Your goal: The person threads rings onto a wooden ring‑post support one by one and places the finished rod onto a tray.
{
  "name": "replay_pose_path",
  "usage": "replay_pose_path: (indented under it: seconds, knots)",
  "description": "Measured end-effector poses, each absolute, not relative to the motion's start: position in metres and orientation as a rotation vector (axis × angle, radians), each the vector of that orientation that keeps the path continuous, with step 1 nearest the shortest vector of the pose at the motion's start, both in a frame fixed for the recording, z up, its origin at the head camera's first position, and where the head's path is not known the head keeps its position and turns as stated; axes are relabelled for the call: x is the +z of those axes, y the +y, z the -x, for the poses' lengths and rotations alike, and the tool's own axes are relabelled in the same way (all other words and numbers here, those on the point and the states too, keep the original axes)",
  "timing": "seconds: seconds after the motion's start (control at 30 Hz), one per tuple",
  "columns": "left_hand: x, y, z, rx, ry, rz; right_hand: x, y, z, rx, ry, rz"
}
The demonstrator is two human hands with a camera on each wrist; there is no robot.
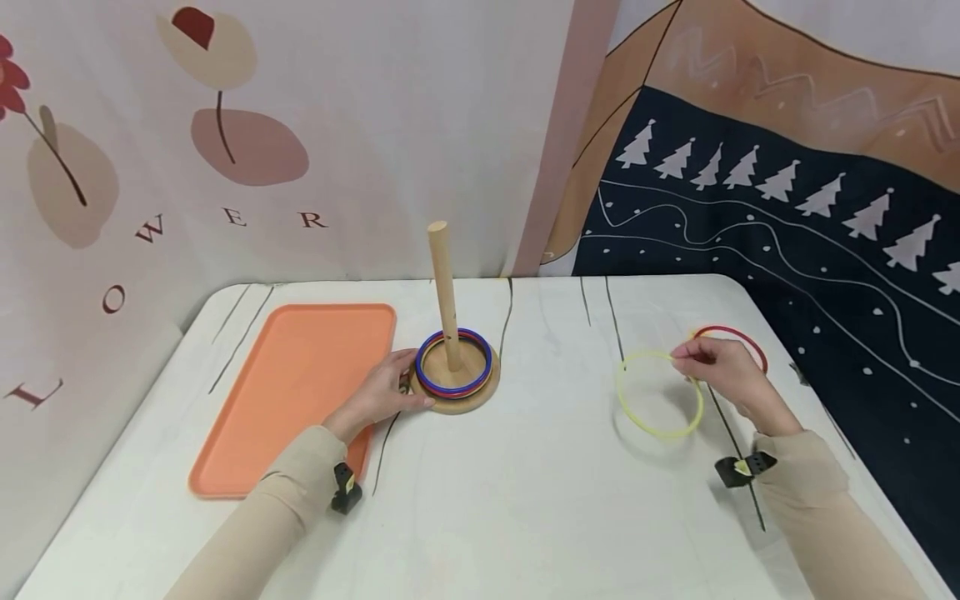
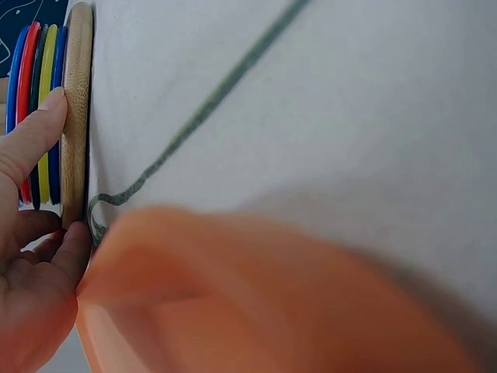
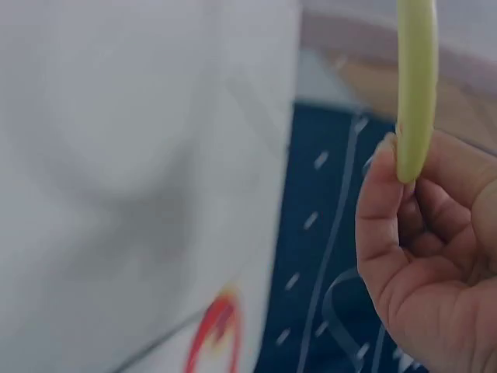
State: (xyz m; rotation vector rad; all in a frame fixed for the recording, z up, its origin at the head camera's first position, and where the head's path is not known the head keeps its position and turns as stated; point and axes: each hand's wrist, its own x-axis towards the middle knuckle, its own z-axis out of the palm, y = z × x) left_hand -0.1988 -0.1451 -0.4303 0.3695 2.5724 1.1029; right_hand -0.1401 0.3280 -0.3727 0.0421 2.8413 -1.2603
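A wooden ring-toss stand, with a round base (image 1: 459, 408) and an upright peg (image 1: 444, 292), stands near the table's middle. Stacked rings circle the peg's foot, a blue ring (image 1: 491, 367) on top; the left wrist view shows red, dark, yellow and blue rings edge-on. My left hand (image 1: 384, 390) holds the left side of the base (image 2: 75, 124), thumb near the rings. Off to the right, my right hand (image 1: 722, 369) pinches a yellow ring (image 1: 670, 434) by its edge, above the table. Behind that hand lies a red ring (image 1: 738, 334), partly covered by it.
An orange tray (image 1: 300, 383) lies left of the stand, partly under my left forearm. A patterned cloth (image 1: 825, 275) hangs along the table's right side, and a pale printed curtain (image 1: 405, 150) rises behind its back edge.
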Motion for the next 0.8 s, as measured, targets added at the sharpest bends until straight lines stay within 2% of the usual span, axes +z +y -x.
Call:
replay_pose_path:
  seconds: [0.27,0.8]
  knots:
    - [-0.430,-0.144,0.200,1.092,2.577,-0.358,-0.331,0.264,0.164,-1.618,2.776,-0.092]
    - [-0.432,-0.146,0.200,1.073,2.599,-0.372,-0.257,0.153,0.198,-2.182,2.616,0.252]
